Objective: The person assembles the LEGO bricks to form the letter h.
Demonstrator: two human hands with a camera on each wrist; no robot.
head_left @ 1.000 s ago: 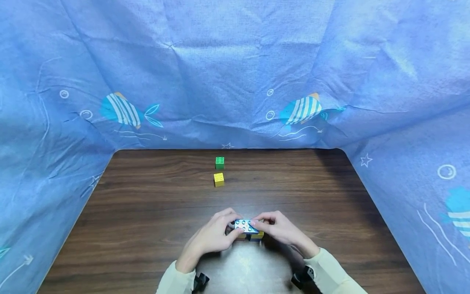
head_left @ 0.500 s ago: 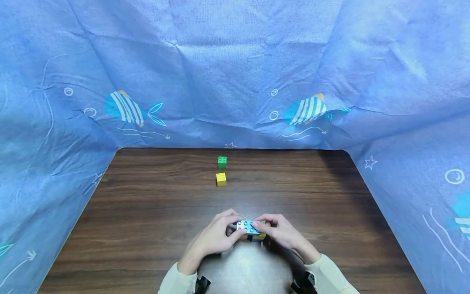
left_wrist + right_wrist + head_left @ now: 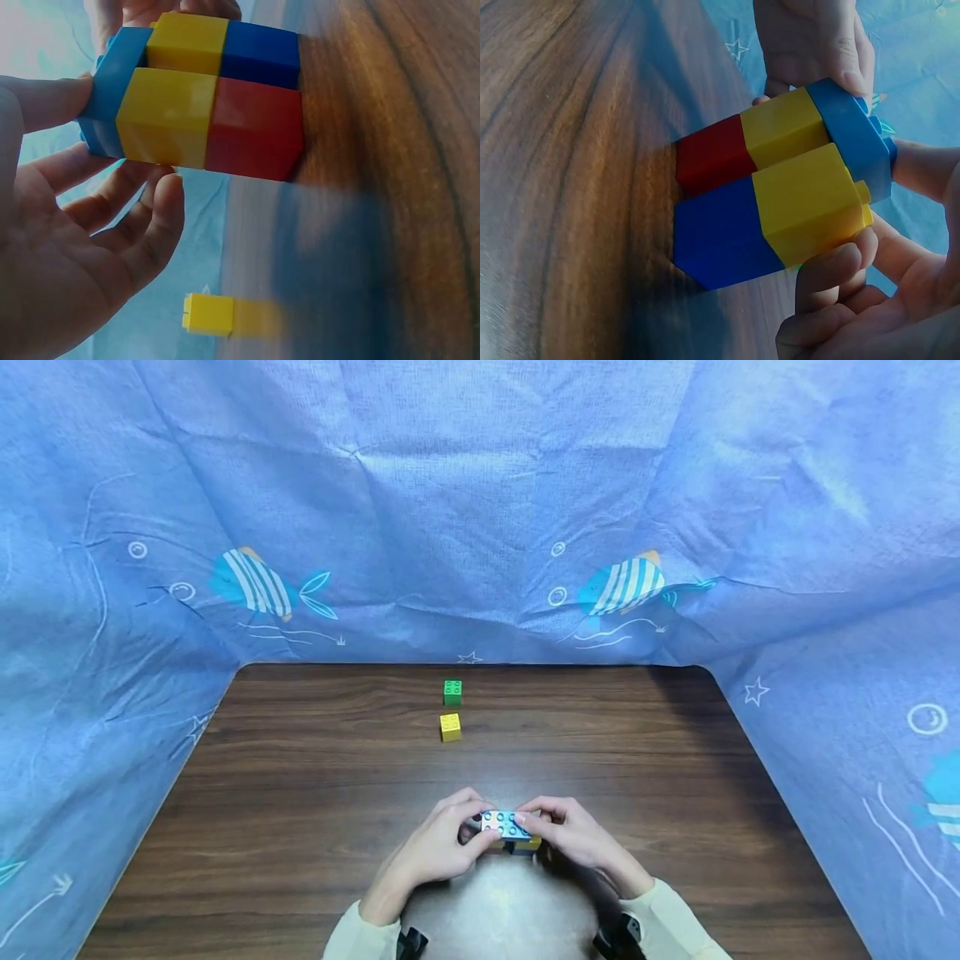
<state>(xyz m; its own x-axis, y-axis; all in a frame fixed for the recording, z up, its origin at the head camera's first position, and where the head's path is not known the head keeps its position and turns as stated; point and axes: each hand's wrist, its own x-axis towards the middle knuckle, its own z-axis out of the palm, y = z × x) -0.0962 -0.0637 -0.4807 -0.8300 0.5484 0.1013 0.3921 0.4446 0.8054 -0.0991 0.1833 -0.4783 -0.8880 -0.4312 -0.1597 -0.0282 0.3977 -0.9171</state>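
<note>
A light blue toy brick with studs on top bridges two stacks of toy bricks. In the left wrist view, one stack is a yellow brick on a red brick. The other is a yellow brick on a dark blue brick, with an uncovered stud at its edge in the right wrist view. My left hand pinches the light blue brick's left end between thumb and fingers. My right hand has its thumb on that brick's right part, with curled fingers against the yellow brick below.
A loose yellow brick stands farther back on the brown wooden table. Behind it, near the table's far edge, is a green brick. A blue fish-print cloth hangs around the back and sides.
The head view has shifted slightly. Both hands keep their hold on the light blue brick, with hardly any visible movement, and the loose bricks stay put.
</note>
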